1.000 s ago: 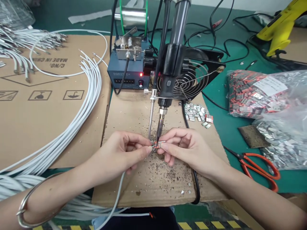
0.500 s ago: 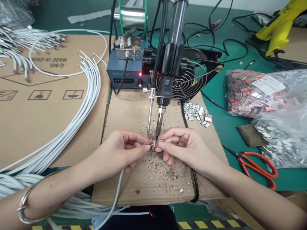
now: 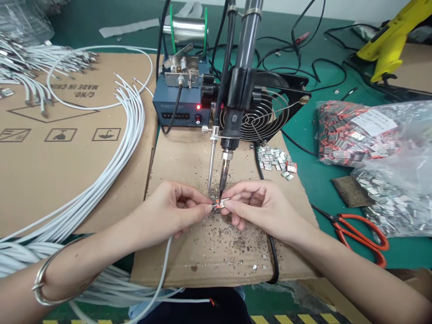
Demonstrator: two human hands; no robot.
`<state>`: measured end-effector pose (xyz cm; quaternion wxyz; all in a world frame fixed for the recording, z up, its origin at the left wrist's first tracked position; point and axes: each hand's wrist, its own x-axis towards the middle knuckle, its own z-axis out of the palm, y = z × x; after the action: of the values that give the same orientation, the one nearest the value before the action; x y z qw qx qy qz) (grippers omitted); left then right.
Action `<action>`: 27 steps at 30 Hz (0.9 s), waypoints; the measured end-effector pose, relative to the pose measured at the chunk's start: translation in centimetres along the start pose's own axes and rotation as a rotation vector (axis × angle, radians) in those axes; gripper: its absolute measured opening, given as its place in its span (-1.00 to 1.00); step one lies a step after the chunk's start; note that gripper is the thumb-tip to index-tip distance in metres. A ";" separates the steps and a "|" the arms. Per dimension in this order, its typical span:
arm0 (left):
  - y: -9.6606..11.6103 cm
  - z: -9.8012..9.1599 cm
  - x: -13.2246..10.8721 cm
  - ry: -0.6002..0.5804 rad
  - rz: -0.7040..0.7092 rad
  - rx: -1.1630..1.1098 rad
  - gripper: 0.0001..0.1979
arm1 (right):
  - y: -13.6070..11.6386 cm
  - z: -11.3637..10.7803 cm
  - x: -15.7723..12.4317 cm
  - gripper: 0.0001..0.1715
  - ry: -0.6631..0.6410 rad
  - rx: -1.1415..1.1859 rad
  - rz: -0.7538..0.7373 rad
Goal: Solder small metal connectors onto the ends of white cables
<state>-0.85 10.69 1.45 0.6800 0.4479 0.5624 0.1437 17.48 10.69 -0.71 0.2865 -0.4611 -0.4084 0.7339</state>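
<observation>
Between thumb and fingers, my left hand (image 3: pixel 184 209) pinches the end of a white cable (image 3: pixel 166 261), which hangs down below the hand. My right hand (image 3: pixel 254 204) pinches a small metal USB connector (image 3: pixel 223 203) with orange in it. The cable's end and the connector meet under the tip of a soldering iron (image 3: pixel 223 175), which is clamped upright on a stand. A thin metal feed tube (image 3: pixel 211 166) comes down just left of the iron, its lower end close to the cable end. Whether the tip touches the joint, I cannot tell.
Behind the iron stand a blue solder feeder (image 3: pixel 180 105), a solder spool (image 3: pixel 189 29) and a fan (image 3: pixel 253 119). Loose connectors (image 3: pixel 272 157), orange-handled scissors (image 3: pixel 362 231) and a bag of connectors (image 3: pixel 351 135) lie right. A white cable bundle (image 3: pixel 124 157) lies left.
The connector in my right hand has come slightly down and away from the iron's tip, showing more of its orange and metal. Both hands keep their pinch. The view has shifted a little.
</observation>
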 end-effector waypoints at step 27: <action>0.3 0.1 -0.3 0.002 0.012 0.001 -0.90 | -0.1 -0.4 -0.1 -0.90 0.001 -0.055 -0.042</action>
<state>-0.71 10.64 1.86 0.6783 0.4513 0.5606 0.1481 17.90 10.80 -0.73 0.2890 -0.4605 -0.4378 0.7161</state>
